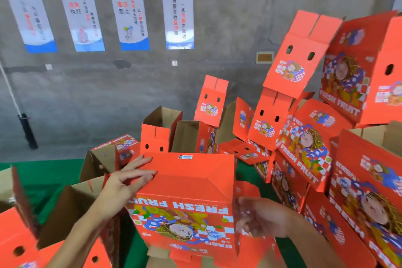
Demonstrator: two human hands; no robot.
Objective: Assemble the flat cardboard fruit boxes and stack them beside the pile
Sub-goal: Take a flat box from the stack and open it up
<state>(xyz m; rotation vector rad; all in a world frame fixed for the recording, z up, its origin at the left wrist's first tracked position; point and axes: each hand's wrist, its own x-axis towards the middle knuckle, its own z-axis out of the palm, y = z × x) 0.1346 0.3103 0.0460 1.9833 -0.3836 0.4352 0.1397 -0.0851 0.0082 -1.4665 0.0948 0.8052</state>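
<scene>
Ahead of me a grey concrete wall point(217, 28) fills the upper half of the head view, with four blue-and-white posters point(130, 16) hung in a row on it. Below it a green floor point(43, 172) shows between the cartons. To my right, a heap of assembled red fruit boxes point(339, 102) leans at mixed angles, some with flaps standing up, printed FRESH FRUIT. More open boxes point(71, 209) sit at my lower left, brown insides showing. Front and centre is the red box in hand point(189, 193), upside down to me, its lettering inverted and its closed flaps facing up, with a small white barcode label point(185, 156) at its far edge. My left hand point(121, 183) lies on the box's upper left corner, fingers straight and spread flat against the flap, gripping nothing. My right hand point(258, 216) is at the box's right side, blurred, so I cannot tell whether its fingers are gripping or loose.
</scene>
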